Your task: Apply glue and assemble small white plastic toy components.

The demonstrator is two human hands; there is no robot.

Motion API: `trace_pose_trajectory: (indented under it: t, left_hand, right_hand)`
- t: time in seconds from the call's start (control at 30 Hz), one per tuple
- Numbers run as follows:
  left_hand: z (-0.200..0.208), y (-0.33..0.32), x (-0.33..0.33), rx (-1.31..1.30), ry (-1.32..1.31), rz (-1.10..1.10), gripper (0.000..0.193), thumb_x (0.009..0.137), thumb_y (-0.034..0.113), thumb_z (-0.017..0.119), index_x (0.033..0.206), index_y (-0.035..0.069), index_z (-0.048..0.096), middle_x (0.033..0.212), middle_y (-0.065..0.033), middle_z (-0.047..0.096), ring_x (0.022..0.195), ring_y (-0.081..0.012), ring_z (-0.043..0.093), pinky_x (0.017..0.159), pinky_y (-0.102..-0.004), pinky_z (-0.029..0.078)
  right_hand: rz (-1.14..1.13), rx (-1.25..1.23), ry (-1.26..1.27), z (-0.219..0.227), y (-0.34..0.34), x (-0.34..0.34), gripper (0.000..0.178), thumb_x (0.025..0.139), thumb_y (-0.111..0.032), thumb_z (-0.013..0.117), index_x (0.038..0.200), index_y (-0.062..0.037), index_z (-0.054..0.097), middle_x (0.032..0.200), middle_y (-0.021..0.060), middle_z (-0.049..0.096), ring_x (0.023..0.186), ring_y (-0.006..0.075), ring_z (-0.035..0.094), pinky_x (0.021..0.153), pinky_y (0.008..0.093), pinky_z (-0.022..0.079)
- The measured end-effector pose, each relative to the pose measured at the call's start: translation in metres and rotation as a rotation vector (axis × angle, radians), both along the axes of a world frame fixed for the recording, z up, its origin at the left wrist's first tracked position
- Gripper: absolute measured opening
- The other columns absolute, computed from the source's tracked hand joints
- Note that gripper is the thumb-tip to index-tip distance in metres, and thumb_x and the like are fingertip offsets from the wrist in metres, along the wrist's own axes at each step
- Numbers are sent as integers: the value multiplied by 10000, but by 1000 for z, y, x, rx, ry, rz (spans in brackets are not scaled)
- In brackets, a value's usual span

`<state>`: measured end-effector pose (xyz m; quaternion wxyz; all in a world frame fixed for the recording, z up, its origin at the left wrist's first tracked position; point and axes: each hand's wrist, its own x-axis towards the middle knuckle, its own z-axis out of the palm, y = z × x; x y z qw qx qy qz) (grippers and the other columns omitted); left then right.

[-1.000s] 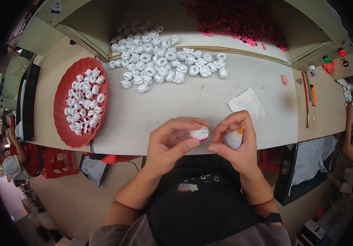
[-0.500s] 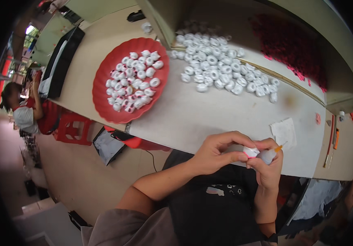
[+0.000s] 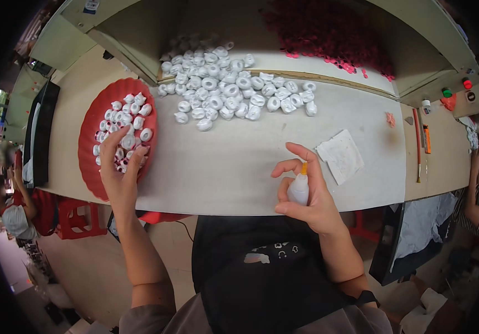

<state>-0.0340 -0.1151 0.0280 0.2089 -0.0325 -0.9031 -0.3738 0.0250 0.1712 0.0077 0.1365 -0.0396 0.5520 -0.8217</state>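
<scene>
At the left, my left hand point(image 3: 118, 164) reaches over the red scalloped basin point(image 3: 91, 172), thumb and fingers apart. A small white piece point(image 3: 129, 141) lies in the gap between them; whether it still touches a finger is hard to tell. Several similar white pieces, some with pink parts, fill the basin. My right hand point(image 3: 312, 195), above the front of the pale work surface, grips a small white squeeze bottle point(image 3: 299, 190) with an orange needle tip pointing up. Its index finger stretches past the tip.
A heap of white ring-like pieces point(image 3: 228, 92) lies at the back, before a shelf with many pink pieces point(image 3: 334, 42). A folded white cloth point(image 3: 340, 157) is right of my right hand. A brush point(image 3: 418, 150) and an orange cutter point(image 3: 427, 139) lie farther right. Other people sit at both sides.
My hands have parted. The left has swung over the basin, carrying the white piece away from the bottle, and its fingers have spread. My right still holds the bottle, now upright. The view has turned.
</scene>
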Motion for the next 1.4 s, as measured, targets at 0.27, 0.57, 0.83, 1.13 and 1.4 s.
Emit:
trace_pose_trajectory:
  t: [0.27, 0.57, 0.83, 1.13, 1.4]
  left_hand:
    - [-13, 165, -53, -451, 318, -881, 308, 648, 15, 553, 947, 85, 568, 1050, -28, 534, 1062, -243, 430, 885, -383, 345]
    - [-20, 201, -60, 335, -322, -882, 186, 782, 83, 504, 964, 85, 544, 1018, -48, 538, 866, -158, 531, 785, -312, 414]
    - [-23, 161, 32, 1376, -588, -814, 262, 753, -28, 535, 989, 35, 441, 1072, -163, 491, 836, -212, 560, 741, -308, 452]
    - [-26, 147, 57, 1407, -519, -733, 333, 740, -50, 544, 1043, 24, 425, 1036, -173, 522, 891, -215, 556, 777, -298, 453]
    - [-25, 139, 57, 1391, -522, -743, 357, 736, -41, 558, 1063, -2, 422, 1042, -172, 520, 936, -198, 529, 819, -298, 422]
  right_hand:
    - [-220, -1, 131, -2, 56, 29, 373, 694, -36, 448, 1040, -30, 308, 1007, 136, 394, 754, 164, 482, 654, 312, 406]
    - [-477, 35, 76, 9, 68, 42, 507, 730, -68, 464, 1215, 9, 337, 1041, 122, 429, 848, 258, 517, 606, 341, 488]
    - [-548, 17, 297, 20, 55, 36, 324, 656, 0, 574, 953, 9, 444, 912, 124, 444, 784, 188, 508, 604, 275, 469]
    - [-528, 367, 699, 34, 34, 47, 447, 570, -106, 761, 884, -77, 444, 859, 90, 468, 633, 144, 491, 572, 239, 430]
    - [-425, 562, 714, 41, 24, 51, 503, 529, -80, 780, 905, -128, 449, 878, 38, 473, 638, 152, 530, 563, 254, 459]
